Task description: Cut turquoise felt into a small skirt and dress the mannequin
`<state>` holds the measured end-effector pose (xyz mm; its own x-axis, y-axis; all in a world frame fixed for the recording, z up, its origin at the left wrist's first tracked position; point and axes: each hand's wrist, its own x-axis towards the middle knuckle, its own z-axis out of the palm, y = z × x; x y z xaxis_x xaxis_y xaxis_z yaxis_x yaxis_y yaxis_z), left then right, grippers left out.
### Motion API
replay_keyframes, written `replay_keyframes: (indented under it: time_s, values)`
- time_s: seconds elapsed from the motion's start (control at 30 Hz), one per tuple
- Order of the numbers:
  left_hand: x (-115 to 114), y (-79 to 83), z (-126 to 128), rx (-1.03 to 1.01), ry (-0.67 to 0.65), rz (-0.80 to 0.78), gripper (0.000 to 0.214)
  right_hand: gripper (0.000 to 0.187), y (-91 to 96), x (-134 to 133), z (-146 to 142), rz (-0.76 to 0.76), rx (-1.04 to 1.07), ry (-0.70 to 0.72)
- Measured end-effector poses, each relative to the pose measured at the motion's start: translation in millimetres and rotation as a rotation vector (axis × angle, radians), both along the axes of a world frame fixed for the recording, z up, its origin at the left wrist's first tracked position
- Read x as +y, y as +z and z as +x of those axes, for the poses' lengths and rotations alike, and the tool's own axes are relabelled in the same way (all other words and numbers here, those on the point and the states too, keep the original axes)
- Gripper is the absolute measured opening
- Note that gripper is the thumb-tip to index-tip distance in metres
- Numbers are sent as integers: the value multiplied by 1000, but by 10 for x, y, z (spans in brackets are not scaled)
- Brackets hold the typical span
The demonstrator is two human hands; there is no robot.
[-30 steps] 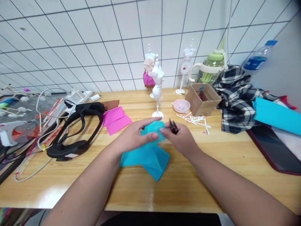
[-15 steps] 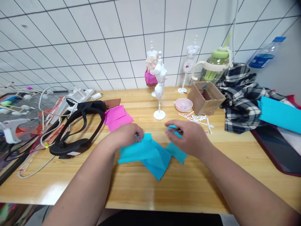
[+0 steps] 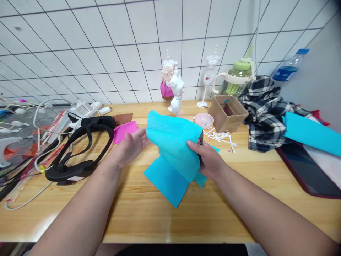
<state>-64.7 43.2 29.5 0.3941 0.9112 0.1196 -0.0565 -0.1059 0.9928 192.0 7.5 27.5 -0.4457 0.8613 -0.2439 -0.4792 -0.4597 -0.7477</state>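
My right hand (image 3: 211, 158) pinches a bright blue sheet (image 3: 173, 138) of soft fabric or crepe-like paper, thumb on top, raised over the table. A small dark item with a white marking (image 3: 201, 138) shows at the sheet's right edge by my fingers; its kind is unclear. To the left, my left hand (image 3: 132, 146) is open, fingers stretched toward the sheet's left edge; whether they touch it I cannot tell. Underneath lies another blue piece (image 3: 167, 181), with a smaller blue scrap (image 3: 200, 179) partly covered at its right. A white mini dress form (image 3: 176, 89) stands behind, its base hidden.
Two more dress forms, one in a pink skirt (image 3: 166, 89), stand by the wall. Right are a pink dish (image 3: 204, 120), cardboard box (image 3: 229, 117), white strips (image 3: 222, 137), lidded jug (image 3: 237, 78) and plaid cloth (image 3: 266, 117). Left are a black headset (image 3: 80, 153) and pink pieces (image 3: 125, 131).
The blue sheet has come up off the table into my right hand, hiding the dress form's base. My left hand has let go of it, opened and moved left.
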Motion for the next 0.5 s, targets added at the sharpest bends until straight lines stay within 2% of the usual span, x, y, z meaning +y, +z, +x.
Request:
replay_keyframes:
  time_s: [0.1, 0.13, 0.2, 0.27, 0.3, 0.43, 0.5]
  values:
    - [-35, -169, 13, 64, -203, -21, 85, 38, -22, 49, -2, -129, 36, -68]
    - [-60, -174, 29, 109, -290, -42, 79, 37, -31, 68, 3, -167, 40, -92]
    - [-117, -122, 67, 211, -373, -83, 56, 35, -40, 99, 16, -234, 47, -127]
    - [-174, -46, 108, 269, -383, -102, 37, 34, -40, 114, 20, -281, 44, -139]
    - [-202, -17, 133, 267, -369, -115, 35, 35, -39, 114, 13, -292, 41, -133]
    - [-310, -30, 273, 171, -263, -212, 62, 40, -71, 79, -79, -237, -10, -77]
    - [-349, -78, 347, 203, -231, -259, 62, 44, -115, 74, -117, -151, -107, -52]
